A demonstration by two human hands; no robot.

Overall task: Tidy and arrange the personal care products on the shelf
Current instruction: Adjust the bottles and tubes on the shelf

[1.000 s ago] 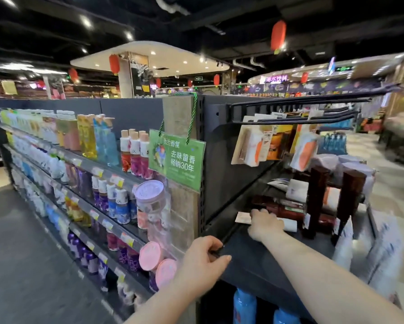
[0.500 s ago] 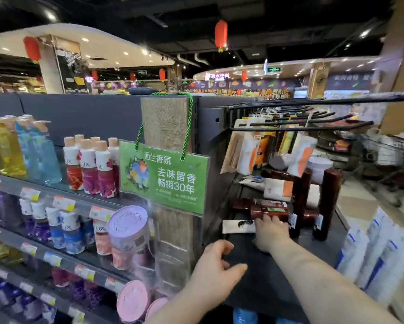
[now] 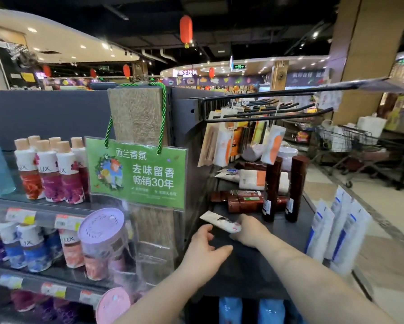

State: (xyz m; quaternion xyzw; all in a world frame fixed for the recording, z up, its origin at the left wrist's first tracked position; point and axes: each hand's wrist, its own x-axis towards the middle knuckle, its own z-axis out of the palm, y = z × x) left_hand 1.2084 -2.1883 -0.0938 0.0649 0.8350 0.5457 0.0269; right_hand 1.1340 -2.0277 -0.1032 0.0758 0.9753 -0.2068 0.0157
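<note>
Near the front edge of the dark shelf (image 3: 250, 272), my right hand (image 3: 250, 232) is closed around one end of a white tube (image 3: 217, 220), the rest of it sticking out to the left just above the shelf top. It looks light and a bit soft, probably slick plastic, so I judge a firm pinch near the capped end safer than squeezing the middle. My left hand (image 3: 204, 251) hovers just beside it, fingers spread, holding nothing. Behind, two brown bottles (image 3: 271, 188) stand upright, with another brown bottle (image 3: 243, 202) lying flat beside them and white packs farther back. What the tube holds I cannot tell; its cap seems on.
</note>
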